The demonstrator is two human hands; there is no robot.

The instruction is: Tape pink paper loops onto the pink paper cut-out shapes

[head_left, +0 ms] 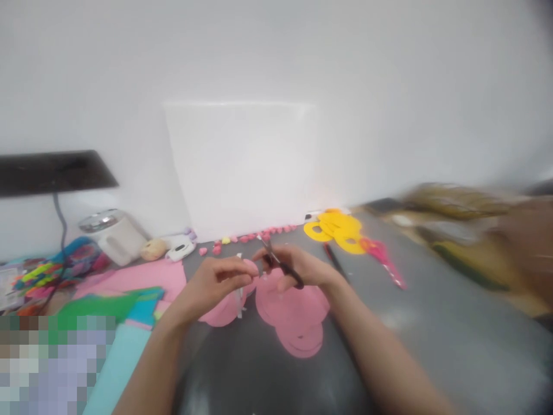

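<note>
My left hand (218, 283) pinches a small piece of pink paper (250, 268) between thumb and fingers. My right hand (305, 265) is closed round a pair of scissors (285, 268) with dark handles, its blades pointing up and away from me. Both hands hover close together above the dark table. Beneath the right hand lies a pile of round pink paper cutouts (298, 308). More pink paper (221, 313) lies under the left hand, with a narrow white strip (240, 300) beside it.
Yellow paper rings (337, 226) and pink-handled scissors (382, 259) lie to the right. Small pink pieces (263, 234) line the wall, below a white sheet (246, 167). Coloured sheets (116, 351) and a white appliance (114, 236) occupy the left side. Blurred items (466, 242) sit at far right.
</note>
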